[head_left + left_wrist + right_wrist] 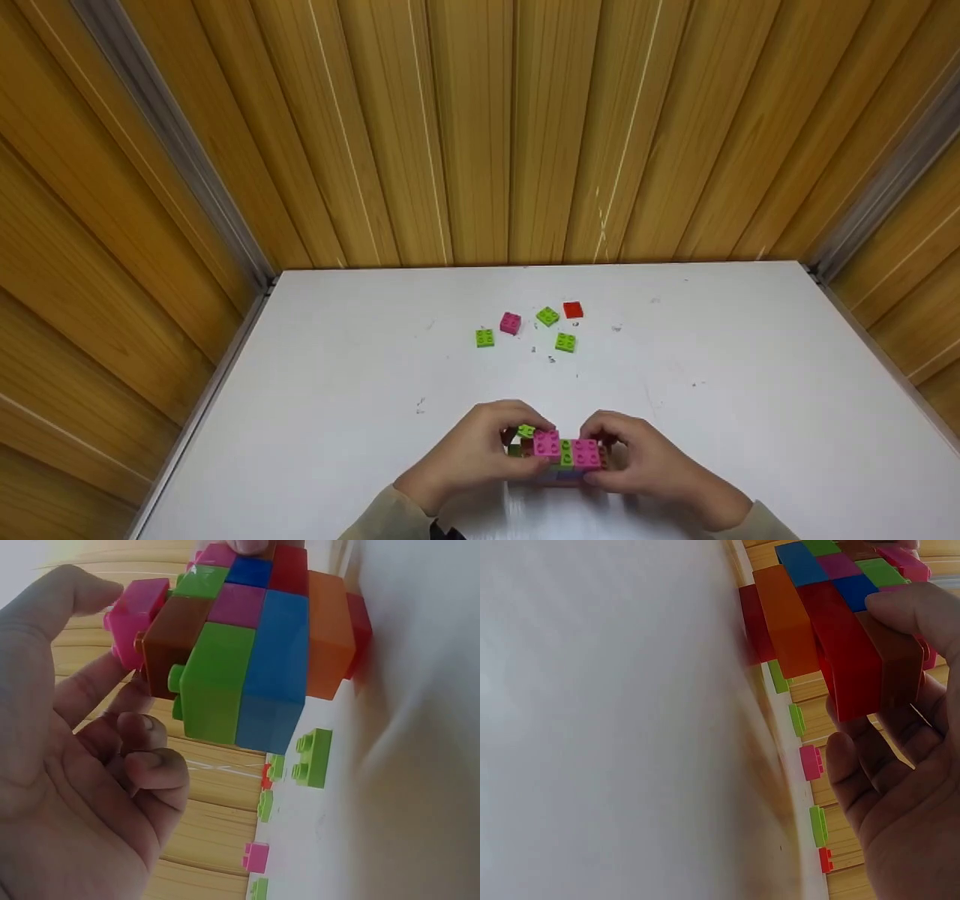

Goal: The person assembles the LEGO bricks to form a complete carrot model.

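Note:
A many-coloured stack of toy building bricks (566, 454) stands on the table's near side, between both hands. My left hand (484, 450) pinches a pink brick (140, 619) between thumb and fingers at the stack's upper left. In the left wrist view this brick sits slightly askew beside a brown brick (172, 645). My right hand (652, 461) grips the stack's right end, its thumb on the front by a brown brick (896, 664) and its fingers behind. Blue, orange and red bricks form the lower layers. A loose green brick (313, 757) lies just behind the stack.
Farther back on the white table (337, 405) lie a magenta brick (511, 323), a red brick (573, 310) and green bricks (485, 338). Wood-patterned panels (472, 135) enclose the table at the back and sides.

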A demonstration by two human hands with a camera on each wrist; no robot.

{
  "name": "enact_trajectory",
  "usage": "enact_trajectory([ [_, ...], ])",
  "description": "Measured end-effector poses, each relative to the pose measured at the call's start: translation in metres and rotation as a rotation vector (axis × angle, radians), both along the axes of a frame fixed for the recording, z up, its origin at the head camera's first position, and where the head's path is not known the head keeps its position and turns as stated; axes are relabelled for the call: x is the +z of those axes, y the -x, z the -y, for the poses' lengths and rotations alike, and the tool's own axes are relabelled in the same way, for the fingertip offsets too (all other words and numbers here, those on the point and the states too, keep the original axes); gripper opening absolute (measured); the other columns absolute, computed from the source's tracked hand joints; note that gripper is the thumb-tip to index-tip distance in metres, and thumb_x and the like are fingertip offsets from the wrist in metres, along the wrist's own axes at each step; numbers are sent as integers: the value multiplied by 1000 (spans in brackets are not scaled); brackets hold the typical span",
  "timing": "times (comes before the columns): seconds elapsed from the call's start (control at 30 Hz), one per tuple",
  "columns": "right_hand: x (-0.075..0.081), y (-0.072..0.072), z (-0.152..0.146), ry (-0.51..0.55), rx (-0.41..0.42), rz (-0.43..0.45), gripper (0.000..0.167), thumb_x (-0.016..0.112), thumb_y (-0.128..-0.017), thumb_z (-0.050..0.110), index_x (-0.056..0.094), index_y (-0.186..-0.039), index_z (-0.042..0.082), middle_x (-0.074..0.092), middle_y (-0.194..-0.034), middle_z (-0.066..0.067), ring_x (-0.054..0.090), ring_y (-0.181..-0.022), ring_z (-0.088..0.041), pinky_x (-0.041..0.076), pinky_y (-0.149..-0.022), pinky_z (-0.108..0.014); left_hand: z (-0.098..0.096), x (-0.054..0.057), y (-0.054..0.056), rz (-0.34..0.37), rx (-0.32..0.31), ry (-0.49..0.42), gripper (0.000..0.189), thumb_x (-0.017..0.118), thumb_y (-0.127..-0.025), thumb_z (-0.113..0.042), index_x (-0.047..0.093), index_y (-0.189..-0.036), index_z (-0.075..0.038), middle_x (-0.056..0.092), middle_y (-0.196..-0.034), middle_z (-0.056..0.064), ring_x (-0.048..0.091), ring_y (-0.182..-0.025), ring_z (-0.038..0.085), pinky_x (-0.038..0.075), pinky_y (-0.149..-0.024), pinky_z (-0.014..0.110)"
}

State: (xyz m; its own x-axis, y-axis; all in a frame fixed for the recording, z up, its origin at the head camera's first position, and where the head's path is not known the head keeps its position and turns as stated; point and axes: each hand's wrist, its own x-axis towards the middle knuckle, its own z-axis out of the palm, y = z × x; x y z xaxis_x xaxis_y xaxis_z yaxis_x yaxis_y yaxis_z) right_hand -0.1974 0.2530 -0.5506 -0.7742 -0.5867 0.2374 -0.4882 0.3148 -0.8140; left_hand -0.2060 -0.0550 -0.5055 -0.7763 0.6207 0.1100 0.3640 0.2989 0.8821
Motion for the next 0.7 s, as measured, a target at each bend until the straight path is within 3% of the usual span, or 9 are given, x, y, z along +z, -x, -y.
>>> enact_trajectory([
  [0.2,0,0,1,2,0,10,35,94,-91,14,73,-118,25,77,-113,5,68,-102,-4,57,-92,-25,-4,-3,-2,18,59,15,27,96,-93,-34,87,-118,-29,83,-112,-17,61,-92,0,50,-85,20],
  [0.33,1,-1,0,9,1,9,34,93,-92,14,74,-117,24,78,-113,3,68,-103,-4,58,-93,-25,-5,-4,-2,-15,85,27,28,98,-90,-35,90,-116,-27,84,-107,-17,64,-94,-1,57,-89,26],
  [0.5,3,-2,0,27,6,24,31,93,-93,14,73,-117,21,77,-113,0,67,-104,-4,57,-94,-24,-4,-3,-1,-12,78,-1,29,99,-90,-29,90,-116,-19,86,-108,-13,73,-102,-2,63,-99,32],
  [0.7,2,-2,-1,40,1,48,30,93,-92,13,73,-113,21,76,-112,0,66,-103,-3,56,-94,-23,-5,-2,-2,48,62,-9,29,99,-90,-25,90,-117,-19,87,-110,-13,77,-104,-3,63,-99,26],
])
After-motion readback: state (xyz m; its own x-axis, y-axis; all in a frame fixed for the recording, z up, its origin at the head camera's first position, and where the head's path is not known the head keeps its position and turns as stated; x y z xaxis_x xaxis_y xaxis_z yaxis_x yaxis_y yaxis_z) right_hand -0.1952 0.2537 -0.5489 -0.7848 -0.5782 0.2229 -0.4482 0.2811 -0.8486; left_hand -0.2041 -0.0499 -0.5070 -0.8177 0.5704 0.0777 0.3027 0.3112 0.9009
